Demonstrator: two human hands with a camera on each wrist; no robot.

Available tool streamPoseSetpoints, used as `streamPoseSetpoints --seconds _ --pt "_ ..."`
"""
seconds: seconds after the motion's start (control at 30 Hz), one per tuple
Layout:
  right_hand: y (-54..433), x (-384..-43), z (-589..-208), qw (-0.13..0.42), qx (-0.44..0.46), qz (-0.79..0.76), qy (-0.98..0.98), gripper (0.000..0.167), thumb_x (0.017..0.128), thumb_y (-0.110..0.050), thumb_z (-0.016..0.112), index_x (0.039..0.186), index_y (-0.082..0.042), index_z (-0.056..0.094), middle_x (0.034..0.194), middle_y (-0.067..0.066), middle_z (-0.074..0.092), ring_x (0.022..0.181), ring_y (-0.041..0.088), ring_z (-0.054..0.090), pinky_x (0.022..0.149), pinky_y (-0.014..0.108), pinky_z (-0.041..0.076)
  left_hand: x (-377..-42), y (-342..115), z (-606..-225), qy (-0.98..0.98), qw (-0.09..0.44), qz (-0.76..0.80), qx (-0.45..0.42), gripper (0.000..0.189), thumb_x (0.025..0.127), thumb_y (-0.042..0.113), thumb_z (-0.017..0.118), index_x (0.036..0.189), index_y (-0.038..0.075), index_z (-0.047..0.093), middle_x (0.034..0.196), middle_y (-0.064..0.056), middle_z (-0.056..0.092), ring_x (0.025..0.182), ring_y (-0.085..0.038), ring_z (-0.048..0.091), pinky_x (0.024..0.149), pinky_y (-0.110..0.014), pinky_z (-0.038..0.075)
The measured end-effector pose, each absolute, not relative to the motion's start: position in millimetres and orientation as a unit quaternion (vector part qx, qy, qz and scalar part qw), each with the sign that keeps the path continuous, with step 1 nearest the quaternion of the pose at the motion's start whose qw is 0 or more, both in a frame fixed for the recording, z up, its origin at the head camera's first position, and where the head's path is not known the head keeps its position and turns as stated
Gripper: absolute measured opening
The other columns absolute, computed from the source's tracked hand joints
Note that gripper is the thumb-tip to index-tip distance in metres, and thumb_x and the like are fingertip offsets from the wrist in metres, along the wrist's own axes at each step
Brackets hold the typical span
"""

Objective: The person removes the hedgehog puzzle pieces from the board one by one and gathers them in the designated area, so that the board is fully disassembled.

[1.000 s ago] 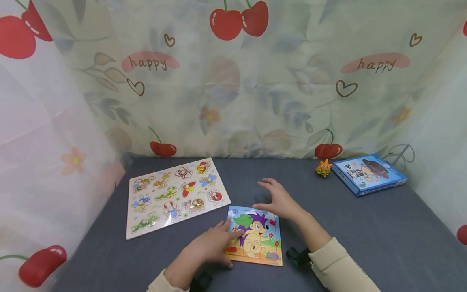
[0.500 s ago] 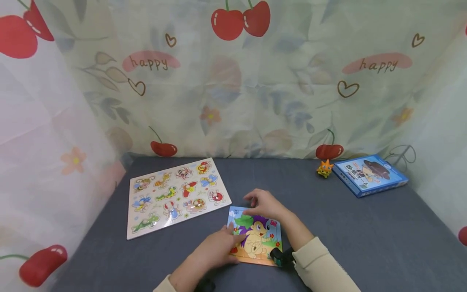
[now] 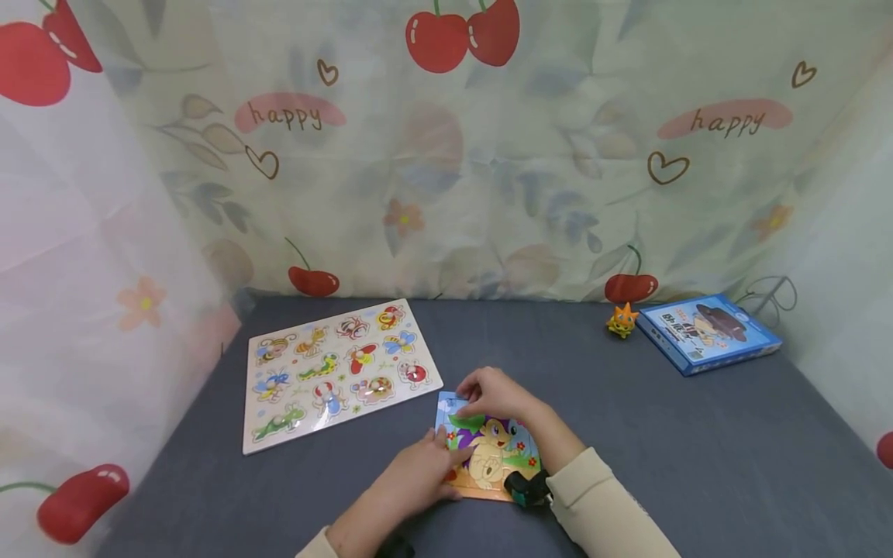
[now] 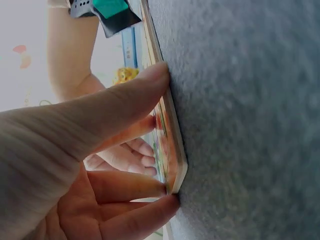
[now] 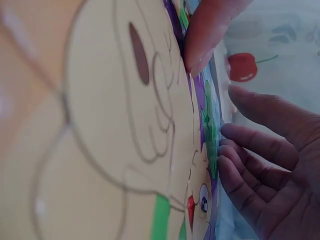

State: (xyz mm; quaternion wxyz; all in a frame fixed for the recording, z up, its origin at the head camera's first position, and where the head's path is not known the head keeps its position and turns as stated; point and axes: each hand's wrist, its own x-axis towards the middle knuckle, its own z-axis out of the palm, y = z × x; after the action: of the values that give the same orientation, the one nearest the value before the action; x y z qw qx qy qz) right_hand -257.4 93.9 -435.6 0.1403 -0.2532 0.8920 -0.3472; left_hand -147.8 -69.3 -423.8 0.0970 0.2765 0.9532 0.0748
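A square hedgehog jigsaw puzzle (image 3: 488,465) lies flat at the front middle of the table. My left hand (image 3: 422,473) holds its front left corner. In the left wrist view, the thumb (image 4: 150,80) presses the front edge, and other fingertips sit at the left edge by the corner. The index finger reaches over the picture. My right hand (image 3: 498,395) is over the puzzle's far edge, fingers bent and spread from the thumb. The right wrist view shows its fingertips (image 5: 227,162) close by the green leaf, with no object between thumb and fingers.
A pale insect knob puzzle board (image 3: 342,376) lies behind to the left. At the back right are a small orange-yellow toy figure (image 3: 621,321) and a blue box (image 3: 708,333). A cherry-print curtain (image 3: 453,194) hangs behind the table.
The right hand has moved left and down onto the puzzle's far side, its fingers drawing in. The left hand has shifted slightly right and closed in on the corner.
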Motion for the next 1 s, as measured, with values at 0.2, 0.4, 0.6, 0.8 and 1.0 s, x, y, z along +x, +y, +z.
streamPoseSetpoints --seconds 0.2,0.4,0.6,0.8,1.0 --pt "91.2 -256.1 -434.9 0.143 -0.265 -0.344 0.889 0.023 0.074 -0.016 0.078 0.092 -0.003 0.072 0.078 0.003 0.065 0.067 0.006 0.055 0.059 0.018 0.047 -146.5 -66.3 -426.3 0.956 0.090 0.065 0.272 0.055 0.076 0.040 0.073 0.127 0.024 0.059 0.130 -0.026 0.053 0.118 -0.043 0.052 0.087 -0.045 0.052" --pt "87.1 -253.8 -438.7 0.130 -0.259 -0.348 0.892 0.020 0.076 -0.010 0.075 0.094 -0.004 0.073 0.083 0.004 0.061 0.073 0.009 0.052 0.064 0.019 0.045 -146.6 -66.6 -426.5 0.956 0.099 0.062 0.270 0.055 0.077 0.042 0.072 0.128 0.024 0.058 0.132 -0.025 0.052 0.120 -0.042 0.051 0.088 -0.045 0.051" --pt "84.1 -251.7 -442.7 0.127 -0.226 -0.362 0.895 0.019 0.075 -0.007 0.075 0.094 -0.006 0.071 0.089 0.004 0.061 0.082 0.013 0.053 0.074 0.027 0.047 -146.8 -67.0 -427.7 0.957 0.096 0.065 0.267 0.055 0.076 0.042 0.072 0.127 0.024 0.059 0.133 -0.025 0.051 0.121 -0.042 0.050 0.088 -0.046 0.051" --pt "83.8 -252.6 -444.8 0.131 -0.217 -0.382 0.889 0.020 0.074 -0.004 0.075 0.094 -0.003 0.070 0.088 0.005 0.062 0.082 0.013 0.053 0.076 0.028 0.047 -147.1 -67.0 -428.7 0.957 0.094 0.065 0.265 0.056 0.076 0.043 0.072 0.127 0.025 0.059 0.133 -0.025 0.051 0.121 -0.041 0.051 0.088 -0.046 0.051" --pt "85.8 -254.1 -445.7 0.142 -0.199 -0.415 0.876 0.017 0.076 0.000 0.071 0.092 -0.003 0.070 0.085 0.004 0.064 0.077 0.012 0.052 0.071 0.024 0.047 -147.2 -66.9 -428.8 0.958 0.099 0.067 0.261 0.056 0.076 0.043 0.072 0.127 0.026 0.058 0.133 -0.024 0.051 0.121 -0.041 0.050 0.088 -0.047 0.051"
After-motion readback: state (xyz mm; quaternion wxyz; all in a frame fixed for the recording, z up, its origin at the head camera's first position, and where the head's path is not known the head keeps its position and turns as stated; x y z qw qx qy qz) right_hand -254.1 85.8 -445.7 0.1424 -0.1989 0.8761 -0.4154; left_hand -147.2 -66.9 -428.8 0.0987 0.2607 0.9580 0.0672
